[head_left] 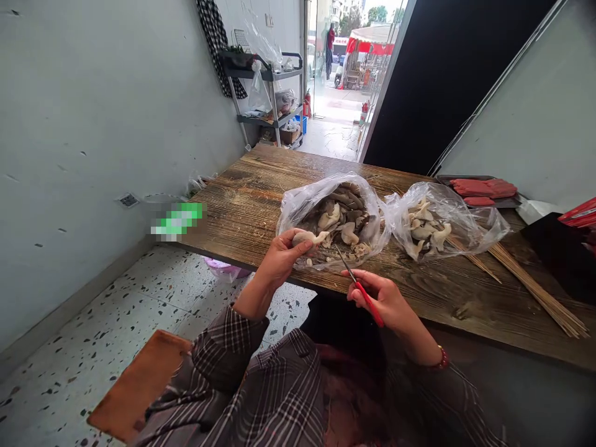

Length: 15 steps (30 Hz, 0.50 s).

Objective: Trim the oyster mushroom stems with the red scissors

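Note:
Between the thumb and fingers of my left hand (285, 253) is a pale oyster mushroom (317, 238), its stem pointing right. My right hand (382, 298) grips red-handled scissors (367, 300), whose blades point up and left, apart from the mushroom. Just beyond both hands lies an open clear plastic bag (298, 200) full of grey-brown oyster mushrooms (342, 205), with small bits near its front edge. A second clear bag (482, 226) sits to the right, holding paler mushroom pieces (426, 226).
Wooden skewers (535, 288) lie across the right side of the wooden table (242, 205). A dark tray of reddish meat (484, 188) stands at the back right. Beyond the table are a grey shelf cart (265, 74) and a glass doorway. An orange-brown stool (139, 385) is at lower left.

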### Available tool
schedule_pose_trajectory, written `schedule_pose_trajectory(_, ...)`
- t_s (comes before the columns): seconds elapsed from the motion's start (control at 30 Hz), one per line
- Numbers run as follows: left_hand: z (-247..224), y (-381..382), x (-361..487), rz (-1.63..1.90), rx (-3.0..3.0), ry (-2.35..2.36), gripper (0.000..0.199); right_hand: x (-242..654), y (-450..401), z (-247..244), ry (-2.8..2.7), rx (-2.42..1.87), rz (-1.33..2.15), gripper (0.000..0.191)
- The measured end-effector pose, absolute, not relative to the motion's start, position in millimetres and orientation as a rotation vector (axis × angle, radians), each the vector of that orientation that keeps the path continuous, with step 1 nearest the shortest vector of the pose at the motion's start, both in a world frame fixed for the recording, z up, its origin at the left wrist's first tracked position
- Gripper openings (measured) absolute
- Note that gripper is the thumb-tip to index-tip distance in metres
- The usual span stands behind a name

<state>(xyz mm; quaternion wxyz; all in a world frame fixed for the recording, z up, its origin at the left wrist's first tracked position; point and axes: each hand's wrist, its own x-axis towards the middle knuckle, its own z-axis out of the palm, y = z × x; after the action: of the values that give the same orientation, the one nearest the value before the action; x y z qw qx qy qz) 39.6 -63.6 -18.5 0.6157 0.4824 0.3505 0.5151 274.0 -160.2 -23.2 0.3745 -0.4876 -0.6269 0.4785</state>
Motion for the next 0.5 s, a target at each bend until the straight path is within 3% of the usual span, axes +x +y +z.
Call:
schedule_pose_trajectory(0.2,-13,-75,37,1.124,1.332,0.903,0.031,264,-152,-17,-1.575,-1.179,1.414,0.060)
schedule_pose_trajectory(0.5,-13,-81,29,1.076,1.505,0.973,0.026,247,-146,-12,-1.635,-1.216,1.291,0.056)
